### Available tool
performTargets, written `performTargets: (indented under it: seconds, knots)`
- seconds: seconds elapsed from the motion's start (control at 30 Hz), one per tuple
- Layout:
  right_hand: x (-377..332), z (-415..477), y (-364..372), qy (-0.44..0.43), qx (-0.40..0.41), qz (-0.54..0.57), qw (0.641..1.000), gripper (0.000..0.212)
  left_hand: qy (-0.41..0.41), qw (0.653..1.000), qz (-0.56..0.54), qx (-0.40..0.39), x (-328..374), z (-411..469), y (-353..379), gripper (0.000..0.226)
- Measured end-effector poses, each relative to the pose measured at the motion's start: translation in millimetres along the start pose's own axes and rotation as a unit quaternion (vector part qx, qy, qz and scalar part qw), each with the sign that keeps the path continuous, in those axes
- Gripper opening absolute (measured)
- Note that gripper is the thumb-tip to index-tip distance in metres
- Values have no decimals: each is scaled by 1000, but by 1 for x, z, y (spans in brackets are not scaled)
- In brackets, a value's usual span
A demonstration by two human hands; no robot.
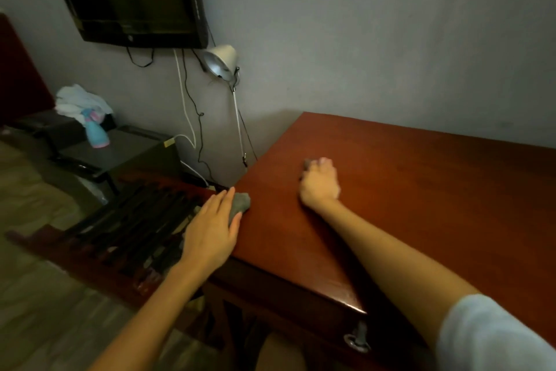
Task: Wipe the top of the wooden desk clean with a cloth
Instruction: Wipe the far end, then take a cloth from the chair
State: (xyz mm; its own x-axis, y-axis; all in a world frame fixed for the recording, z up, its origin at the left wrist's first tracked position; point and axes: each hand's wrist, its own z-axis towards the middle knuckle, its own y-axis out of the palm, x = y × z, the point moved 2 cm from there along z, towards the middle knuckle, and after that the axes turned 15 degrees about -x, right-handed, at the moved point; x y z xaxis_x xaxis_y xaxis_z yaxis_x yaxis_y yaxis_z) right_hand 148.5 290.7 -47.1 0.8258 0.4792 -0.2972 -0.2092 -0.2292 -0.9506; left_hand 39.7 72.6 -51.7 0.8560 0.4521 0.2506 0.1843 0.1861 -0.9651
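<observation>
Starting at the near corner, the worktop (421, 220) runs away toward the wall (391, 40), with its left edge slanting up the view. The left hand (210, 229) lies at that left edge, fingers straight and flat on a grey cloth (242, 203). The cloth sits right on the edge, partly under the fingertips, and pokes out ahead of them and to their right. Farther in, well onto the wood, the right hand (320, 182) rests with its fingers curled. A small grey wad (307, 163) shows just beyond its knuckles and seems to be held, though I cannot tell whether it is more cloth. The left hand is the one on the cloth, and nearly all the wood to be wiped lies to its right and beyond. There is broad open room that way, bare wood across and back to the wall. The risk is to the left, where the cloth could slip off onto the dark slatted rack (135, 220) below. A clamp lamp (221, 62) hangs past the far-left corner.
</observation>
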Motion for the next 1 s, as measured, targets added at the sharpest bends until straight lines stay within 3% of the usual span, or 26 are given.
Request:
performTargets:
  seconds: [0.17,0.3,0.37,0.43,0.57,0.7,0.8,0.87,1.0]
  knots:
    - [-121,-6,26,-243,-94,1,965,34,-8,1000,5,18,1,0,0,57]
    - [-120,-19,11,-334,-186,36,923,36,-16,1000,3,23,4,-1,-3,57]
    - [-98,-26,-10,-329,-156,57,930,37,-13,1000,4,14,4,-1,-5,56]
    - [-63,-36,-39,-293,-69,88,949,37,-10,1000,7,8,2,0,-5,56]
    - [52,-83,-81,-123,63,86,987,38,2,1000,22,4,2,1,-6,56]
    - [142,-171,-60,67,37,9,997,46,7,999,34,-3,2,2,-4,56]
    - [146,-211,-33,155,19,-31,987,52,2,999,46,-11,3,2,-4,56]
    - [114,-217,-20,140,17,-31,990,53,0,999,43,-12,5,1,-5,56]
    - [2,-207,18,-9,-11,-60,998,53,0,999,34,-15,8,-2,-6,56]
